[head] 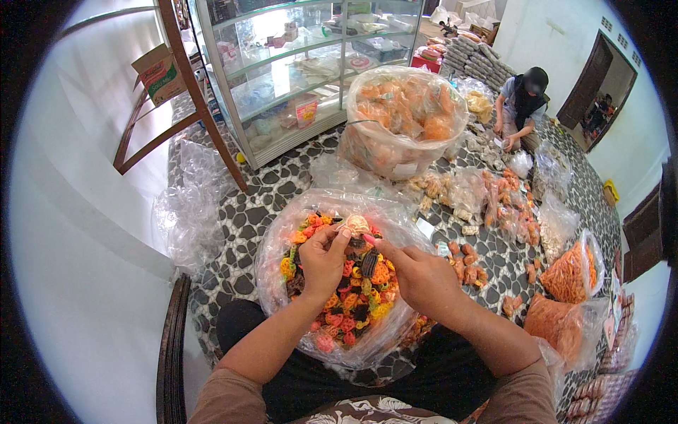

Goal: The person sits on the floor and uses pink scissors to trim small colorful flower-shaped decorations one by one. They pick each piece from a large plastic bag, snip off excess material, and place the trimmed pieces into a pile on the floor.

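A small clear plastic packet (pixel 356 224) with pale contents is pinched between the thumb and fingers of my left hand (pixel 324 259). Close beside it, my right hand (pixel 428 278) has a small pink piece (pixel 369 239) at its fingertips, probably a snack piece. Both hands are over a large clear plastic bag (pixel 275 254), open at the top, on the floor between my legs. Colourful snack pieces (pixel 349 302) in orange, yellow, red, green and dark brown fill it. My forearms and hands cover some of them.
Beyond the bag stands a bigger plastic sack (pixel 365 151) of orange packets, before a glass display case (pixel 286 79). Orange snack bags (pixel 564 275) and small packets (pixel 466 259) lie to the right. A person (pixel 522 108) sits at the far right. A wooden frame (pixel 206 122) leans at left.
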{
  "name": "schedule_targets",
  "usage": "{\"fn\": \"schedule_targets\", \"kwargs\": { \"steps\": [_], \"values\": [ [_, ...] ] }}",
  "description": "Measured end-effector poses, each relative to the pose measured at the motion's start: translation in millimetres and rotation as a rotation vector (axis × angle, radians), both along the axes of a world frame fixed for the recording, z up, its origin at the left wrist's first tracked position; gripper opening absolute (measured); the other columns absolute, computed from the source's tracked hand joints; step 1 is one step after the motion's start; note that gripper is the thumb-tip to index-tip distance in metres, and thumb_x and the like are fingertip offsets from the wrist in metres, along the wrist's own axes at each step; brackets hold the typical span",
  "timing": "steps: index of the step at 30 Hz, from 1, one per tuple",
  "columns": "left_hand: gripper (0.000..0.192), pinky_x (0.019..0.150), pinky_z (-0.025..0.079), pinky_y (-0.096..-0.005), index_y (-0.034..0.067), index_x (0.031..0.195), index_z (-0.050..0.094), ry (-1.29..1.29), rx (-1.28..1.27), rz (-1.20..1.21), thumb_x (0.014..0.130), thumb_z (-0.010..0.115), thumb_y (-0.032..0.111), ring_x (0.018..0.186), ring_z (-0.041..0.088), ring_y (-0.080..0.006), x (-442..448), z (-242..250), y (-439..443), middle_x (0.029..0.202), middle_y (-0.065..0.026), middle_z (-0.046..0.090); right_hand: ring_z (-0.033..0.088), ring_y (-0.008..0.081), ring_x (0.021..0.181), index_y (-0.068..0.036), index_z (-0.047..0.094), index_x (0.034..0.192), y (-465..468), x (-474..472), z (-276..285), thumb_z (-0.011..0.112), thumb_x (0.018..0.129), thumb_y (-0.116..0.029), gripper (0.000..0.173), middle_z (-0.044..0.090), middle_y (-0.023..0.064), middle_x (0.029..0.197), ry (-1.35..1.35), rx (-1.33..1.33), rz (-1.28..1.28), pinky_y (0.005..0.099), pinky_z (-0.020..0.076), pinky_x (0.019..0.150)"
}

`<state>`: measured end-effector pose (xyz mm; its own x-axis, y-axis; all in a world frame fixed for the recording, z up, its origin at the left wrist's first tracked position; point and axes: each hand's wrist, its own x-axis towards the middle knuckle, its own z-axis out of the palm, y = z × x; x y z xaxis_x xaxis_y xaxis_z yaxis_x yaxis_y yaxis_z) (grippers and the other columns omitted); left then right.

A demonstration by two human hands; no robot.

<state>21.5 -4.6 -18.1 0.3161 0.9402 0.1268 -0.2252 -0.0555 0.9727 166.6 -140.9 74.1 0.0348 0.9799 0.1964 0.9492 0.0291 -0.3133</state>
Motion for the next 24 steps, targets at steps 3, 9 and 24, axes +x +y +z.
{"fn": "schedule_targets", "kwargs": {
  "steps": [3,9,24],
  "values": [
    [0.025,0.070,0.057,-0.0261,-0.008,0.110,0.071,-0.061,-0.074,0.015,0.101,0.064,0.014,0.077,0.071,-0.0130,-0.4,1.3,0.8,0.093,-0.0087,0.075,0.071,0.0366,0.076,-0.021,0.057,0.144,-2.4,-1.7,-0.2,0.059,0.089,-0.002,0.058,0.072,0.0141,0.097,0.026,-0.010,-0.010,0.0464,0.0573,0.063],
    [0.022,0.070,0.058,-0.0272,-0.006,0.108,0.071,-0.201,-0.245,0.083,0.102,0.062,0.014,0.078,0.072,-0.0151,-4.4,5.5,14.2,0.093,-0.0095,0.074,0.070,0.0369,0.079,-0.016,0.061,0.137,-7.7,1.4,-6.4,0.060,0.092,-0.006,0.046,0.071,0.0170,0.095,0.084,0.009,-0.055,0.0479,0.0559,0.066],
    [0.023,0.079,0.063,-0.0328,-0.006,0.115,0.065,-0.175,-0.343,-0.233,0.102,0.061,0.013,0.086,0.074,-0.0189,4.5,15.5,-28.9,0.102,-0.0112,0.072,0.063,0.0322,0.073,-0.002,0.068,0.099,22.0,3.7,-42.7,0.076,0.090,-0.012,0.015,0.062,0.0135,0.084,0.415,0.465,-0.113,0.0401,0.0494,0.065]
  ]
}}
